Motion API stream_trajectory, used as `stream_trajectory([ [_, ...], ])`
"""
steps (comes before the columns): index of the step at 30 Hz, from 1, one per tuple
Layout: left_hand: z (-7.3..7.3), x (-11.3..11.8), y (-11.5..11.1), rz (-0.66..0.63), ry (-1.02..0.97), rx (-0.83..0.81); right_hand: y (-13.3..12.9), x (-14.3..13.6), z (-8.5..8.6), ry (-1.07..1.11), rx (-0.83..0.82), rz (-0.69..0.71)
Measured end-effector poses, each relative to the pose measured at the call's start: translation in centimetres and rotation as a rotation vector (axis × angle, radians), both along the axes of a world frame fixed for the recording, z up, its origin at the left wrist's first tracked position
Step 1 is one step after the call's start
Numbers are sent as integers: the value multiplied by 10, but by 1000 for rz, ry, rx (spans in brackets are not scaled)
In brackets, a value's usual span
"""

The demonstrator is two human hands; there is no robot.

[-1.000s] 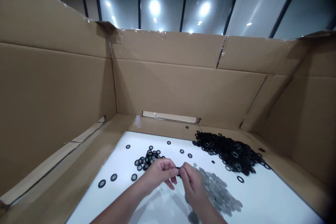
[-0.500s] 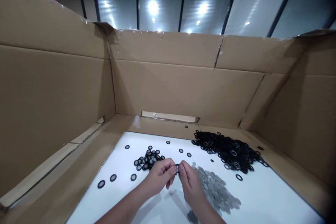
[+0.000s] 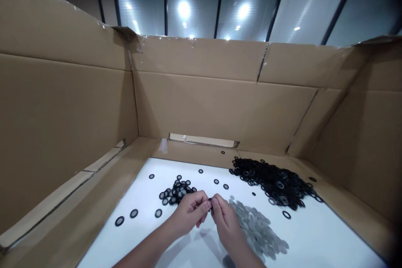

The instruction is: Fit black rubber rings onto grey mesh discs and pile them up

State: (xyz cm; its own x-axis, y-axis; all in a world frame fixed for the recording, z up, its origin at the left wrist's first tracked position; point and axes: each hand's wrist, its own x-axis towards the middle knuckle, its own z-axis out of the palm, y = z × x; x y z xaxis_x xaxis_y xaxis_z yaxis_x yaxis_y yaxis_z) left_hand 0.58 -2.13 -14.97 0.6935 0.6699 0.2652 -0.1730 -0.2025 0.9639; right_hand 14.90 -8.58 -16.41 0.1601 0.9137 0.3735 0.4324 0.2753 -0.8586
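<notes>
My left hand (image 3: 194, 210) and my right hand (image 3: 224, 214) meet over the white board, fingertips pinched on one small black ring (image 3: 210, 199). Mostly hidden by the fingers, the ring seems turned edge-on; whether a disc sits inside it I cannot tell. Beyond my left hand lies a pile of black rings with grey centres (image 3: 177, 190). To the right of my right hand spreads a heap of flat grey discs (image 3: 256, 228). Farther back on the right is a large heap of black rings (image 3: 273, 178).
Tall cardboard walls (image 3: 201, 109) enclose the white board (image 3: 194, 255) on the left, back and right. Several filled rings are scattered at the left, among them one ring (image 3: 119, 221) near the board's edge. A loose black ring (image 3: 286, 215) lies before the large heap.
The ring between my fingertips has turned and is more covered by them. Both hands stay nearly in place, drawn slightly closer together.
</notes>
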Motion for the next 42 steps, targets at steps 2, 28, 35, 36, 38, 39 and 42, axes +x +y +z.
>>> stream_trajectory([
  [2, 0, 1, 1, 47, -13, -31, 1, 0, -1, 57, -23, 9],
  [28, -6, 14, -20, 371, 101, 299, 4, -22, -9, 249, -21, -68],
  [35, -7, 15, -21, 339, 94, 192, 2, -23, -11, 140, 30, -125],
  [36, -8, 15, -21, 325, 99, 178, 1, -23, -10, 135, 33, -125],
  [38, -9, 15, -22, 312, 92, 146, 1, -22, -7, 113, 51, -112],
  [39, -9, 16, -22, 308, 82, 132, 0, -22, -6, 98, 58, -103],
  [42, -9, 16, -23, 292, 65, 114, -1, -22, -6, 106, 66, -89],
])
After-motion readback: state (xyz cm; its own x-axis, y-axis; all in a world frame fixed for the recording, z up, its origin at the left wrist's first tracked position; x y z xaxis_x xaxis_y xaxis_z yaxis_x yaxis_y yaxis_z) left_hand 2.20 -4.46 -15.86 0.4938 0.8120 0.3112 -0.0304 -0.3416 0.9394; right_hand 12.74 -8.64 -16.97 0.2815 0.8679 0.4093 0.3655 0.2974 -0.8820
